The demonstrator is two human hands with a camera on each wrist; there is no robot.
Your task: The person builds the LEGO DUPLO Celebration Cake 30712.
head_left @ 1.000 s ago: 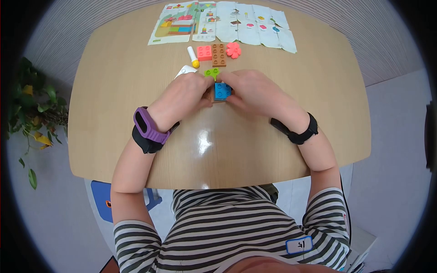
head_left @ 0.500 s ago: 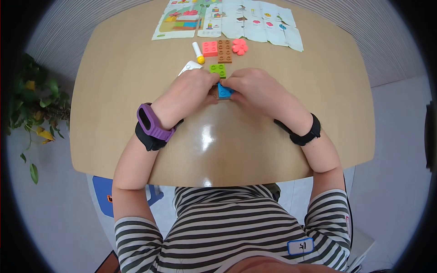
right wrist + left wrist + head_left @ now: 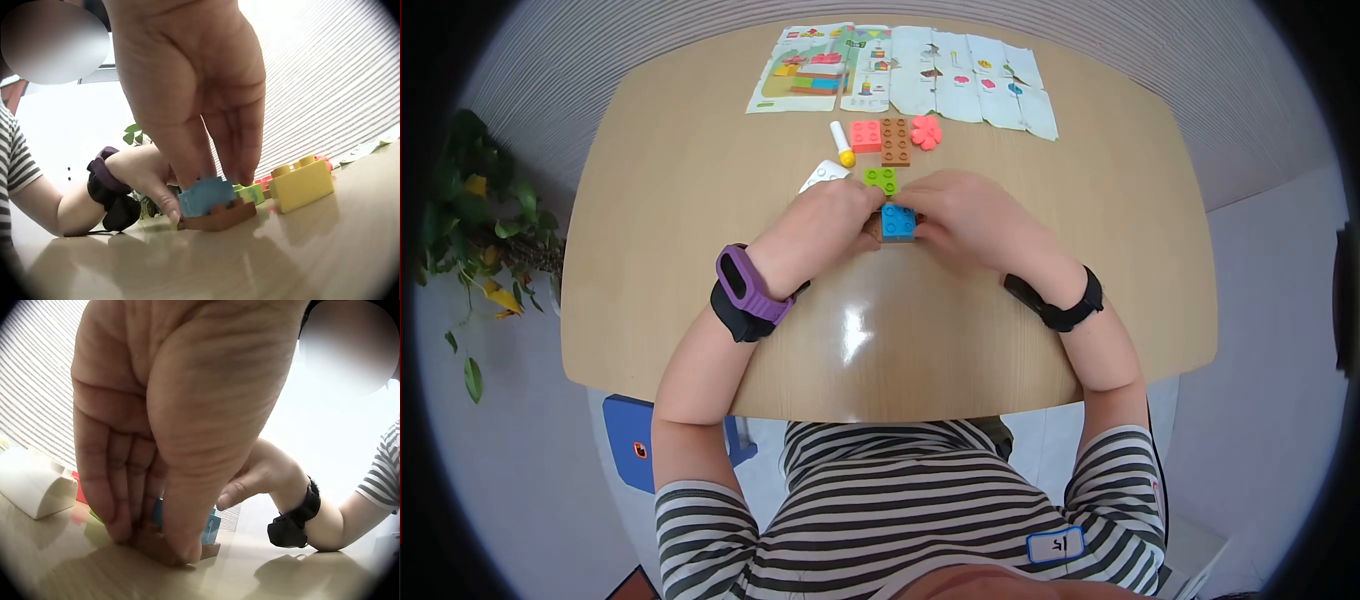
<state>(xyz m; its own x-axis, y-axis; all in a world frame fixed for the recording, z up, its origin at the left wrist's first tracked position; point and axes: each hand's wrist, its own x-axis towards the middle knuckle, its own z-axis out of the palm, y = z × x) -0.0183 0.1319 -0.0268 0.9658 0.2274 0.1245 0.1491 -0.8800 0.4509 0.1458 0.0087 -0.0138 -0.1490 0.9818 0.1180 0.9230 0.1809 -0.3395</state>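
Note:
A blue brick sits over a flat brown brick, close in front of the person on the table. My left hand grips the brown brick at its left end between thumb and fingers. From the right, my right hand pinches the blue brick, thumb on the near side. In the right wrist view the blue brick looks slightly tilted on the brown one. Just beyond the fingertips lies a green brick. A white curved piece is partly behind the left hand.
A yellow brick, hidden by the right hand in the head view, stands nearby. Farther back are a white stick with a yellow end, a pink brick, a long brown brick, a pink flower and instruction sheets.
The head view has shifted slightly. Both hands stay around the blue and brown bricks; my right fingers have moved a little, leaving more of the blue brick's top showing than half a second ago.

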